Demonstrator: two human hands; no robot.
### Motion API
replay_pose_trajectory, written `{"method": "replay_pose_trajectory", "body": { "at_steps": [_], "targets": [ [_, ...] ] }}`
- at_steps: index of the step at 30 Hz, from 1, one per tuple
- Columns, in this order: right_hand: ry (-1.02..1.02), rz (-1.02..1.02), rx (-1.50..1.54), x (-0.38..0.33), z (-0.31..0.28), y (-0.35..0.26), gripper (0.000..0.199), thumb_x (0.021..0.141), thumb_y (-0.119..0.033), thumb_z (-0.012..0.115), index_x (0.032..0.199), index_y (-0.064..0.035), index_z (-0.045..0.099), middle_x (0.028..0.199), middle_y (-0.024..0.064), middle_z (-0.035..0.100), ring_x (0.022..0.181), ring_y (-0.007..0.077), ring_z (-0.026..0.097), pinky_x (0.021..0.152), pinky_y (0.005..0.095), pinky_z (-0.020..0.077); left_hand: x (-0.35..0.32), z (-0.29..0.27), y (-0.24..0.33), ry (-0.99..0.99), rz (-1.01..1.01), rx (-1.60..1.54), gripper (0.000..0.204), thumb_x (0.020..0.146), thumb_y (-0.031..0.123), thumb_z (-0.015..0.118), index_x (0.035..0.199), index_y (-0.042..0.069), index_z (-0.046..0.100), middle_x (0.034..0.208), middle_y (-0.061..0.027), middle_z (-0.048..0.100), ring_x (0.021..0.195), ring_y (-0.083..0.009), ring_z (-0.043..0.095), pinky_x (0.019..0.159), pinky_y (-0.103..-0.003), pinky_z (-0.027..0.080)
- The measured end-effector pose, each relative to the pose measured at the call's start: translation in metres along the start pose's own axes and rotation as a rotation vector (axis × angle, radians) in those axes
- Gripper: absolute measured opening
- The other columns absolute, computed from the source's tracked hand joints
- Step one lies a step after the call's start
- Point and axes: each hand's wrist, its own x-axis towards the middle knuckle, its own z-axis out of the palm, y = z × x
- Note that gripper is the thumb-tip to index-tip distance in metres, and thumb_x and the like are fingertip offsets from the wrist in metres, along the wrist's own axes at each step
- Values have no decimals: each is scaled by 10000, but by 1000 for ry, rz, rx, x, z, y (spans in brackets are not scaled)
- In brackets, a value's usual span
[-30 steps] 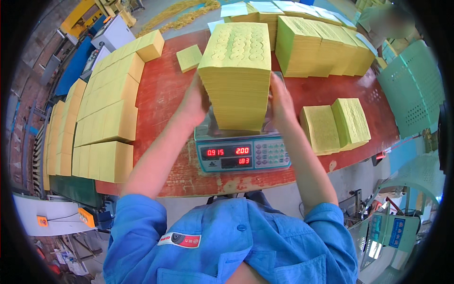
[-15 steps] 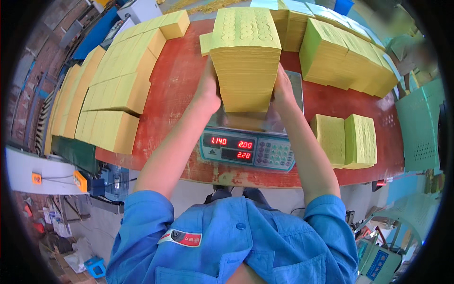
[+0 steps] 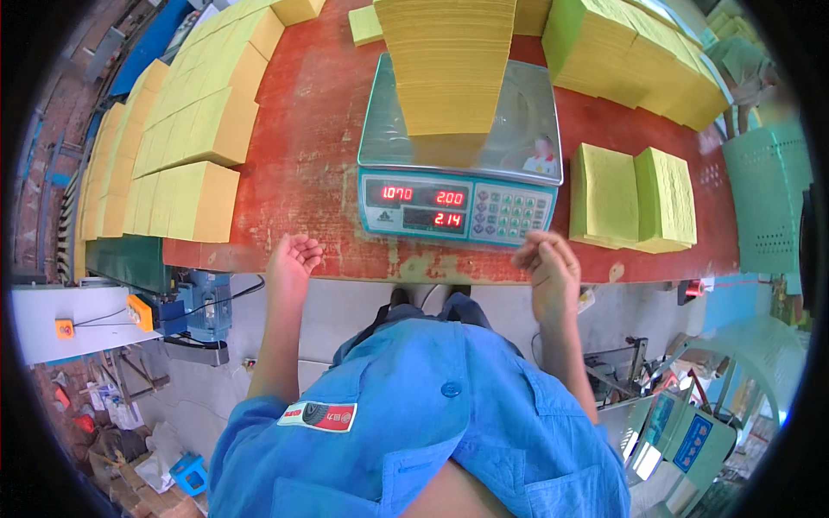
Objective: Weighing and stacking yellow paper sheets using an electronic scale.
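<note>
A tall stack of yellow paper sheets (image 3: 449,65) stands on the metal pan of a digital scale (image 3: 371,194), its top cut off by the picture's upper edge. Red digits glow on the scale's display. My left hand (image 3: 296,256) hovers by the table's front edge, left of the scale, fingers loosely curled and apart, holding nothing. At the scale's front right corner is my right hand (image 3: 551,268), its fingers bent, somewhat blurred and without anything visible in them. Both hands are apart from the stack.
Rows of yellow paper stacks (image 3: 194,129) line the red table's (image 3: 294,129) left side; more stacks (image 3: 639,60) stand at the far right. Two short stacks (image 3: 604,194) sit right of the scale. A small yellow pad (image 3: 366,26) lies behind it. Another person's arm (image 3: 743,104) shows at far right.
Both hands have let go of the yellow stack and drawn back toward me, spreading to either side. The stack now rests on the scale, and the displayed digits have changed. The view has shifted nearer.
</note>
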Motion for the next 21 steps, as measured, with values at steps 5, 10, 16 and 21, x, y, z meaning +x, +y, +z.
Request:
{"method": "replay_pose_trajectory", "body": {
  "at_steps": [5,10,16,21],
  "targets": [
    [196,91,180,-33,23,40,190,957,-77,503,1044,-5,655,865,80,664,798,177,632,753,337,520,-15,19,14,-125,-8,92,323,978,312,506,1059,14,600,980,-134,672,889,-234,670,772,-343,543],
    [165,42,240,-48,58,53,189,962,-85,501,1058,-10,645,877,77,661,792,168,624,753,334,515,-9,1,11,-274,-23,24,307,966,283,528,1061,-2,594,994,-151,667,925,-255,665,806,-364,544],
    [172,87,307,-76,75,86,190,965,-101,504,1069,-7,632,869,77,652,794,186,633,750,333,518,-8,-7,11,-393,-20,-21,283,987,244,509,1083,-9,591,1044,-156,661,986,-259,651,863,-374,533],
    [249,111,354,-96,82,100,195,972,-118,495,1059,-4,627,873,79,648,796,199,635,755,338,523,-6,-6,14,-475,-50,-21,274,990,234,506,1089,-8,589,1086,-160,650,1043,-268,634,913,-387,517]
  ]
}}
